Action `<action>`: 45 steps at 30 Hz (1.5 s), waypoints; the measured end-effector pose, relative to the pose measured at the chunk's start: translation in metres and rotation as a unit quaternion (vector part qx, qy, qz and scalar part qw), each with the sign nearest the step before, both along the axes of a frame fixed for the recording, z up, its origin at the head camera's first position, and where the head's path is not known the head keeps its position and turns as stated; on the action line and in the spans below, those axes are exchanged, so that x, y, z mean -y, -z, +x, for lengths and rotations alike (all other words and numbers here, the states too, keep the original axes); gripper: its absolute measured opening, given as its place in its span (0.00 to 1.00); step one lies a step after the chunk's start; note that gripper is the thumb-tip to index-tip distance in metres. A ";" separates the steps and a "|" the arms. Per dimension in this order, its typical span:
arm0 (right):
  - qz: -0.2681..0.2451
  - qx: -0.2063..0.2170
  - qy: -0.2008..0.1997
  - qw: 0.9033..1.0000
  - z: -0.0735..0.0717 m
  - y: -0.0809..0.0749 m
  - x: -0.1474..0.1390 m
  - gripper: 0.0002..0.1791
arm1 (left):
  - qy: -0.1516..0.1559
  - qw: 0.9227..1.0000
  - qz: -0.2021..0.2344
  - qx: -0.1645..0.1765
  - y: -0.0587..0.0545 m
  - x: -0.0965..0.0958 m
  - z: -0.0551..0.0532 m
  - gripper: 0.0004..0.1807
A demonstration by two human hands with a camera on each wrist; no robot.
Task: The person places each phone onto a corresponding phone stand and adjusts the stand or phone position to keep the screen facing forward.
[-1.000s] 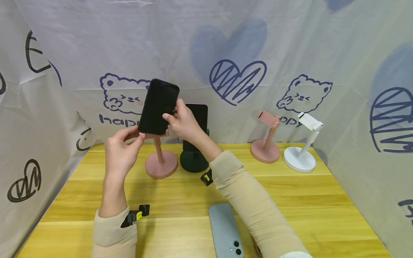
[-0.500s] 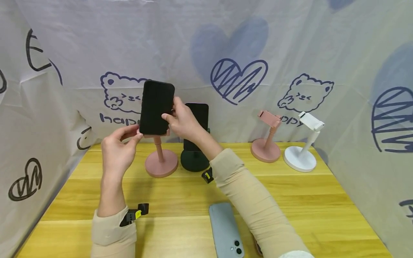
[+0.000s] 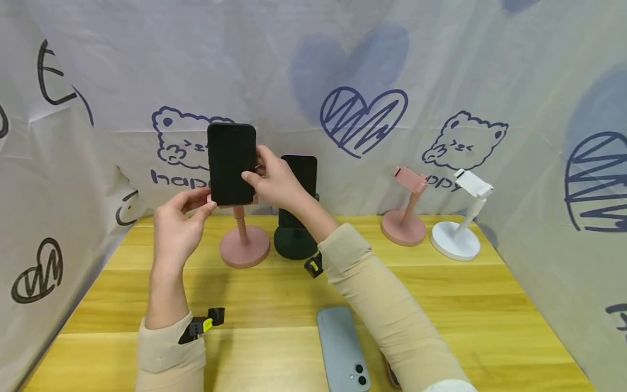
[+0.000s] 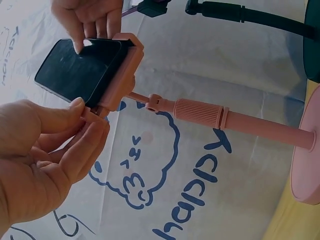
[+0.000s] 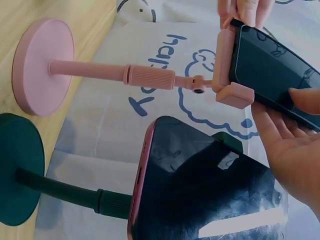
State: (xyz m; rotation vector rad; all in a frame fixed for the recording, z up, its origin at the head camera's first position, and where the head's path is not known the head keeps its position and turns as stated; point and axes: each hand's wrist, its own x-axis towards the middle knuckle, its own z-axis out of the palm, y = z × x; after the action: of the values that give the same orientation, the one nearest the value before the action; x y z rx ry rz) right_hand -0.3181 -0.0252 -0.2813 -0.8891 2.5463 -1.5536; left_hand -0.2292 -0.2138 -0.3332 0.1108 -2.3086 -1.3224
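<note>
Stands, four: pink stand (image 3: 245,246), green stand (image 3: 295,243), second pink stand (image 3: 403,227), white stand (image 3: 455,241). Phones, three: black phone (image 3: 232,163), upright at the first pink stand; second phone (image 3: 301,173), in the green stand; blue-grey phone (image 3: 344,348), flat on the table (image 3: 264,294). Hands, two: right hand (image 3: 275,179), gripping the black phone's right edge, thumb on screen; left hand (image 3: 180,223), thumb and fingers narrowed at the phone's lower left corner. Patterned cloth (image 3: 245,65) behind. Right sleeve (image 3: 387,310) covers most of an item (image 3: 392,375), too little exposed to identify; right forearm crosses the second phone.

Left wrist view: stands, two; phone, one, its lower end against the pink clip (image 4: 122,75). Left hand pinches the clip's near end. Green stand and right hand cut off at frame edges.

Right wrist view: stands, two; phones, two. Second phone, reddish-edged, cut off below; left fingers cut off above.
</note>
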 end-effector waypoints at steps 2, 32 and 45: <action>-0.025 0.002 0.011 1.000 0.000 0.000 -0.002 0.26 | 0.014 1.000 0.001 0.016 0.000 0.001 0.000 0.20; 0.082 -0.216 0.045 0.972 -0.003 -0.026 -0.008 0.27 | 0.196 0.973 0.108 0.050 0.009 0.007 -0.007 0.24; 0.096 -0.194 0.021 0.976 0.000 -0.026 -0.008 0.29 | 0.194 0.973 0.114 0.057 0.010 0.008 -0.009 0.25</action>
State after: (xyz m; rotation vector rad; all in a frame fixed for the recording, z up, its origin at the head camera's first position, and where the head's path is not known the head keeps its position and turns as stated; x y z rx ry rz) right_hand -0.3185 -0.0175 -0.2551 -1.2235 2.9285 -1.2112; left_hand -0.2381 -0.2217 -0.3428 -0.2060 -2.3435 -1.8178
